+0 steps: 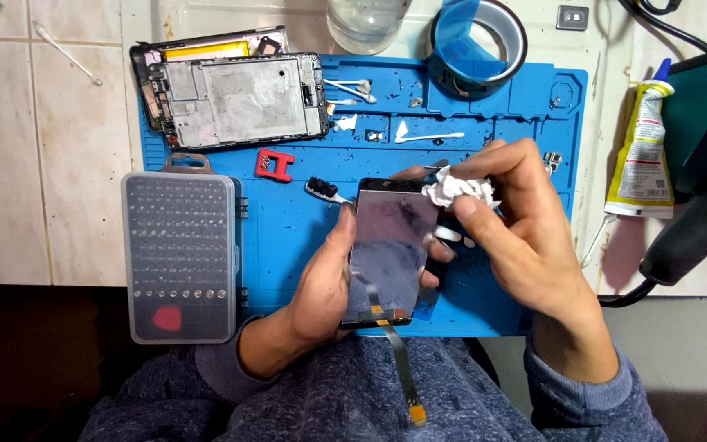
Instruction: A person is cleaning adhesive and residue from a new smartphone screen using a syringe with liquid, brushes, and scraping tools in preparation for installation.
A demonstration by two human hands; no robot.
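- Head view, the only one here: the left hand [321, 286] cradles a detached phone screen panel [390, 254] from its left edge, fingers curled round behind and the thumb along the side, so it's closed on the panel. The panel is held up over the blue repair mat [288, 221], just above the lap, with its flex ribbon [403, 368] dangling down off the bottom edge.
- The right hand [517, 221] is pinched shut on a crumpled white wipe [460, 188], pressing it at the panel's top right corner.
- If you ask me, the trick with this wipe-down is light pressure and short strokes along the edge, and supporting the glass from behind like the left hand does so it doesn't flex. I'd watch that ribbon too; it hangs free and looks easy to snag on a sleeve.
- Other stuff around: the phone's stripped metal frame [239, 102] lies at the mat's top left, with a clear bit case [182, 254] just below it, half off the mat's left side.
- A red plastic tool [274, 164] and a small brush [325, 190] sit between frame and panel.
- Used cotton swabs [427, 137] are scattered further up, a blue tape roll [476, 41] is at the top, and a glue tube [640, 155] lies off to the right on the worktop [42, 164].
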